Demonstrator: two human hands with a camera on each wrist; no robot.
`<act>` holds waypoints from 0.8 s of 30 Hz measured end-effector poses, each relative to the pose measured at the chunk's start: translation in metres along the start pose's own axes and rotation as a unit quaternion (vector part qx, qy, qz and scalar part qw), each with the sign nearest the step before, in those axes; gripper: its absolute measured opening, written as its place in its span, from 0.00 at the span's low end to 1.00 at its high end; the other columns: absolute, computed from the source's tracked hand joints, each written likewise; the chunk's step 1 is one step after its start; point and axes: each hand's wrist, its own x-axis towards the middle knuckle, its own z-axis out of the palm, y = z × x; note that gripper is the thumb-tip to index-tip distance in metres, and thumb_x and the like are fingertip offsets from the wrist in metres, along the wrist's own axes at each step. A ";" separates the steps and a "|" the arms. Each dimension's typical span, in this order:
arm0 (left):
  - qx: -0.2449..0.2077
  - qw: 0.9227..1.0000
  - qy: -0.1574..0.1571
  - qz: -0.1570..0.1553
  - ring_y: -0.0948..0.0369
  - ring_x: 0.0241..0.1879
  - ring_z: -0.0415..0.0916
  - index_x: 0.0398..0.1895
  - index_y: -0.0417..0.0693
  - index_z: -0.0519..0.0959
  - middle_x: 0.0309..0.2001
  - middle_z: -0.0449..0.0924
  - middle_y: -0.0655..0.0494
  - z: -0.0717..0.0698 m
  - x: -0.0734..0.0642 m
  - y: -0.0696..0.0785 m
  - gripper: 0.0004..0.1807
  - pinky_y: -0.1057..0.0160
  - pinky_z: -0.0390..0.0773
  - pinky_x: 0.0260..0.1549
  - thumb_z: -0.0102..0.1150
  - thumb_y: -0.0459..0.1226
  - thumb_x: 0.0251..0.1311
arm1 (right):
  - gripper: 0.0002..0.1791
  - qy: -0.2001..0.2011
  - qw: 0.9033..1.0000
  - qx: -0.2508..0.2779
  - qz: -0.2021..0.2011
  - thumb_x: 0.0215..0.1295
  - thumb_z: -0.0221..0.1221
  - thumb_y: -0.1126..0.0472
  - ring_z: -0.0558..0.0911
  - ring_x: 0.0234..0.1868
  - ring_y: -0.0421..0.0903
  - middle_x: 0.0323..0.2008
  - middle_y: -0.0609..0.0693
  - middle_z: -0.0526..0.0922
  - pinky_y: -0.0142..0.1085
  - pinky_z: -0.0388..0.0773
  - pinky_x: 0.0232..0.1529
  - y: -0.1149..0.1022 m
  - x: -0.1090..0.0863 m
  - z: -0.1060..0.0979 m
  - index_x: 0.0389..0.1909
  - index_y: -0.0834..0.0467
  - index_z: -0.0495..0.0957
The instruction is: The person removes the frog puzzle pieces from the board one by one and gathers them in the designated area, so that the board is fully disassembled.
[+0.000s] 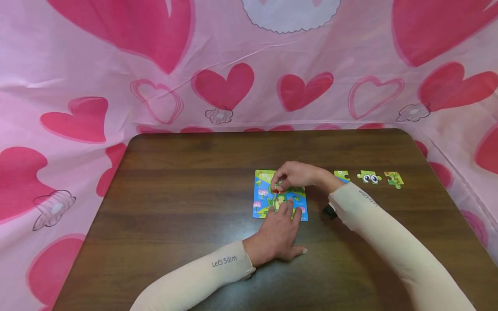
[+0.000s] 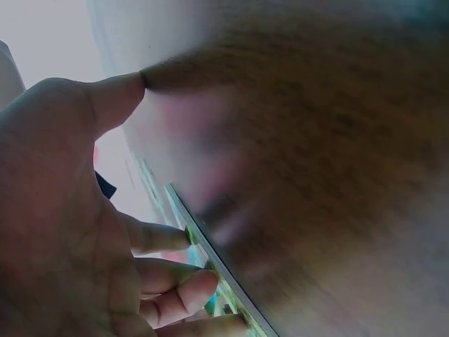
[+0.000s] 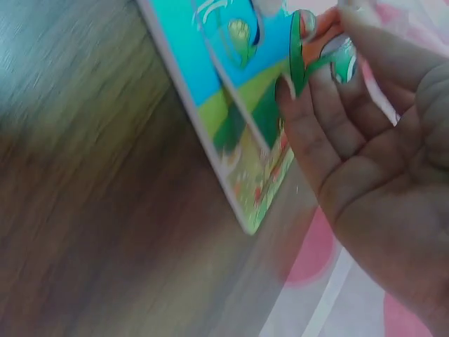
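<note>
A small square jigsaw puzzle [image 1: 257, 194] with a green cartoon figure on a blue and green scene lies on the table. My left hand [image 1: 278, 235] rests its fingertips on the puzzle's near edge, fingers spread and thumb out to the side. Over the puzzle's upper middle, my right hand [image 1: 297, 174] pinches a green and red puzzle piece [image 3: 299, 53] between thumb and fingers. In the right wrist view the piece is tilted above the board, partly covered by the fingers. Whether it touches the board I cannot tell.
To the right of the puzzle lie three loose pieces: a green and blue piece [image 1: 342, 175] partly behind my right forearm, a piece with two eyes [image 1: 369, 177], and a green and red piece [image 1: 394, 179]. Beyond the brown wooden table [image 1: 175, 190] hangs a pink heart-patterned cloth [image 1: 264, 47].
</note>
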 end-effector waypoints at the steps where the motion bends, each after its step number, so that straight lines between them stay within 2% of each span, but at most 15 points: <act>1: 0.001 1.000 0.000 0.000 0.53 0.73 0.58 0.80 0.53 0.55 0.79 0.56 0.48 0.000 0.000 0.000 0.56 0.49 0.73 0.66 0.45 0.77 0.57 | 0.09 0.004 1.000 -0.007 0.000 0.68 0.62 0.65 0.78 0.34 0.42 0.38 0.45 0.88 0.36 0.77 0.41 -0.001 0.002 0.001 0.41 0.52 0.89; 7: 0.011 1.000 0.003 -0.002 0.53 0.74 0.57 0.80 0.54 0.54 0.79 0.55 0.48 0.001 -0.001 0.001 0.56 0.49 0.72 0.66 0.43 0.77 0.58 | 0.09 0.025 0.998 -0.050 0.032 0.66 0.62 0.67 0.74 0.26 0.42 0.28 0.47 0.85 0.34 0.75 0.34 -0.011 0.009 0.006 0.42 0.55 0.89; 9: 0.012 1.000 0.001 -0.003 0.53 0.74 0.57 0.80 0.54 0.54 0.80 0.55 0.48 0.001 -0.001 0.000 0.55 0.49 0.72 0.66 0.43 0.77 0.58 | 0.09 0.028 0.997 -0.059 0.043 0.66 0.63 0.67 0.75 0.27 0.43 0.29 0.47 0.85 0.34 0.75 0.34 -0.014 0.011 0.008 0.41 0.55 0.89; 15: 0.009 1.000 -0.001 -0.002 0.53 0.74 0.57 0.80 0.53 0.54 0.80 0.54 0.47 0.001 -0.002 -0.003 0.56 0.49 0.72 0.66 0.43 0.77 0.58 | 0.09 0.038 0.995 -0.058 0.067 0.66 0.63 0.68 0.78 0.32 0.45 0.41 0.49 0.89 0.33 0.78 0.35 -0.022 0.015 0.010 0.41 0.56 0.89; 21: -0.004 1.000 -0.002 0.000 0.53 0.75 0.56 0.80 0.53 0.54 0.80 0.53 0.47 0.001 -0.003 -0.005 0.55 0.49 0.72 0.67 0.44 0.76 0.58 | 0.06 0.058 0.994 -0.020 0.088 0.68 0.63 0.65 0.75 0.23 0.43 0.35 0.49 0.88 0.34 0.76 0.29 -0.038 0.022 0.012 0.39 0.56 0.89; 24: -0.006 1.000 0.001 -0.001 0.52 0.76 0.56 0.80 0.53 0.54 0.80 0.54 0.47 0.001 -0.001 -0.002 0.55 0.49 0.71 0.67 0.44 0.76 0.59 | 0.06 0.055 0.994 -0.033 0.089 0.69 0.63 0.63 0.76 0.22 0.42 0.34 0.48 0.88 0.34 0.77 0.28 -0.048 0.026 0.012 0.40 0.56 0.89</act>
